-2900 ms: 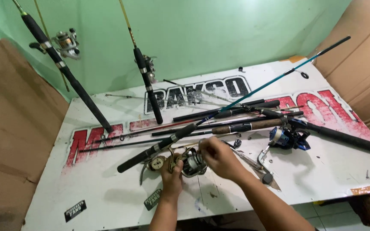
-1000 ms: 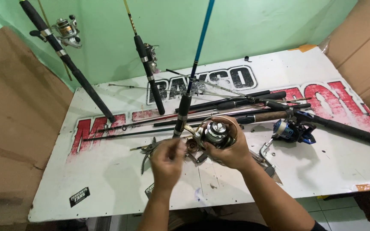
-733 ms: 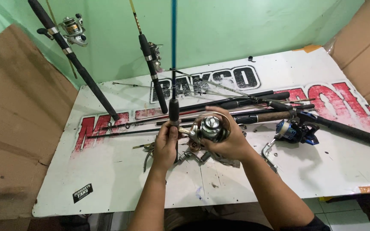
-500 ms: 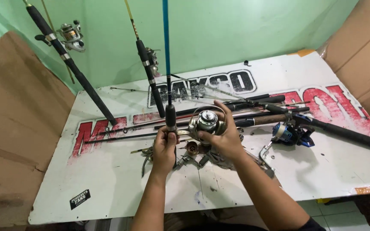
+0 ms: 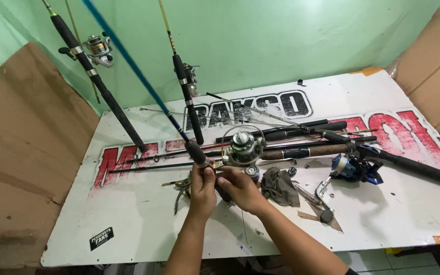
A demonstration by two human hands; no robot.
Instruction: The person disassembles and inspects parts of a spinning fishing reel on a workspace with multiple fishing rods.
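Both hands work at one blue rod (image 5: 128, 66) above the desk (image 5: 143, 224) — left hand (image 5: 202, 186) clamped on its grip, right hand (image 5: 240, 187) closed at the seat under the silver reel (image 5: 244, 147) — seating the reel, which next needs tightening

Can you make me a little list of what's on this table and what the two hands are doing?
left hand: grips the handle of the blue fishing rod, which tilts up to the left
right hand: on the rod just below the silver reel
blue reel: lies on the white table, right of the hands
grey rag: beside the right hand
black rods: two lean on the green wall
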